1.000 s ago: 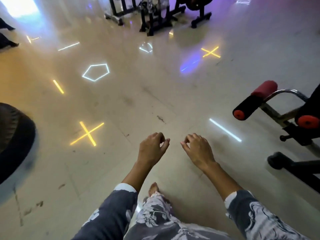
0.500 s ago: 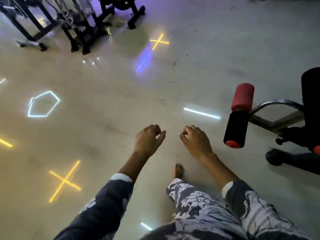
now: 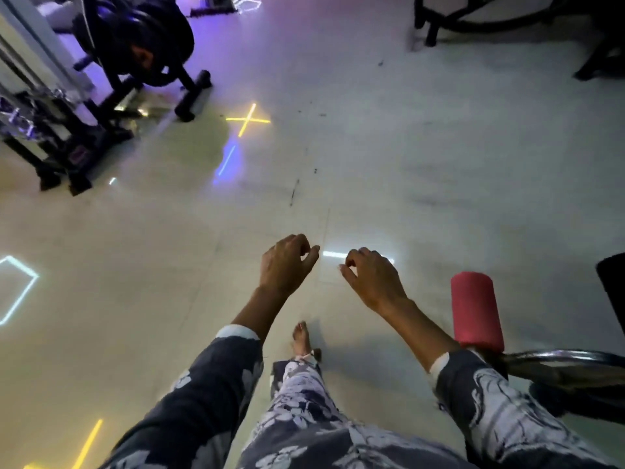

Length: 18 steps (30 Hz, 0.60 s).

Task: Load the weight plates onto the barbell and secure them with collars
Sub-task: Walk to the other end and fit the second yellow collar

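- Left hand (image 3: 287, 265) and right hand (image 3: 372, 280) reach forward, palms down, near each other; fingers loosely curled, holding nothing.
- Floor (image 3: 422, 157): pale glossy tile, with a yellow cross (image 3: 248, 120) of light.
- Dark weight plate (image 3: 152, 38) (identity uncertain) sits by a rack (image 3: 50, 140), far upper left, well apart from both hands.
- Red foam roller (image 3: 477, 309) stands just beside the right forearm; open floor lies ahead.

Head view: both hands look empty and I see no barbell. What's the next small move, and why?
Probably a step toward the dark rack at the upper left. The left hand and right hand hang loosely curled, holding nothing, and no barbell or collar shows. The round dark shapes on that rack may be plates, though that is unclear.
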Motion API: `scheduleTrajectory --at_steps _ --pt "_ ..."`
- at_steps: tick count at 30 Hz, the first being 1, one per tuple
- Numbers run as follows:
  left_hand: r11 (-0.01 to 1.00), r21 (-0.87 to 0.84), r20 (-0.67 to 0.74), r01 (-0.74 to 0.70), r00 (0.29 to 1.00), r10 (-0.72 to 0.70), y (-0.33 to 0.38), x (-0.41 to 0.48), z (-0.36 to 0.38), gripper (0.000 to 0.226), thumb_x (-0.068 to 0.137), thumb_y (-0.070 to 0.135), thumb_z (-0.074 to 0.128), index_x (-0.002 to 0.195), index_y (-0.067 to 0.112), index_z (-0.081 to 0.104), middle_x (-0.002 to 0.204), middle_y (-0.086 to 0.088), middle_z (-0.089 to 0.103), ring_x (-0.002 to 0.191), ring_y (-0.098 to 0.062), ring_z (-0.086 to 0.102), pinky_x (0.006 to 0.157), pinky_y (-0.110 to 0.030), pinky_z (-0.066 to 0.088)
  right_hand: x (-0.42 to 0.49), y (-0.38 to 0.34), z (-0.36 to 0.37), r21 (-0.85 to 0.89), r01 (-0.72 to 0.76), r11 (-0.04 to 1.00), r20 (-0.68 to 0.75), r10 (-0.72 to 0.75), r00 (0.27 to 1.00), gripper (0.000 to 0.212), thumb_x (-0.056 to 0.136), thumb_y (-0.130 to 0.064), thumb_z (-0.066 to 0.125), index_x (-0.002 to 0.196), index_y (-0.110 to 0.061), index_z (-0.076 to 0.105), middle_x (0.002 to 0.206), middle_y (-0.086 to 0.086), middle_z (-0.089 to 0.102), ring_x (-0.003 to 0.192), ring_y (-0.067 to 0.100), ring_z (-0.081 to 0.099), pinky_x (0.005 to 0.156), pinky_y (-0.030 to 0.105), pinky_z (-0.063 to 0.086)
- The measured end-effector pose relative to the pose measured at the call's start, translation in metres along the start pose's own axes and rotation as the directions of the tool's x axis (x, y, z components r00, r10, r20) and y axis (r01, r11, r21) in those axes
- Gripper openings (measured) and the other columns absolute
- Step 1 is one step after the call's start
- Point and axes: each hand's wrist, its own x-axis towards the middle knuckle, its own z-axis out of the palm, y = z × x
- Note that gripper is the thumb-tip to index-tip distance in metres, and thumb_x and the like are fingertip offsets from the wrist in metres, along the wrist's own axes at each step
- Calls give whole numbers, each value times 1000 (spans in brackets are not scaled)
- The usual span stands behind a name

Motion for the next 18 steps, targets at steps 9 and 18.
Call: scheduleTrajectory --at_steps 9,18 --pt "963 -54 196 -265 942 271 30 281 34 26 91 35 53 89 10 62 89 -6 68 80 -25 63 68 -32 49 236 61 -65 51 -286 957 -86 289 953 30 94 -34 45 101 -8 58 103 11 61 93 27 57 75 32 42" --pt "873 -124 370 -472 794 482 151 504 133 23 89 36 55 84 14 61 89 -2 68 84 -23 62 65 -26 37 374 218 -116 209 -552 807 -212 588 780 28 93 -32 46 97 -6 56 101 14 61 93 31 55 78 38 42"
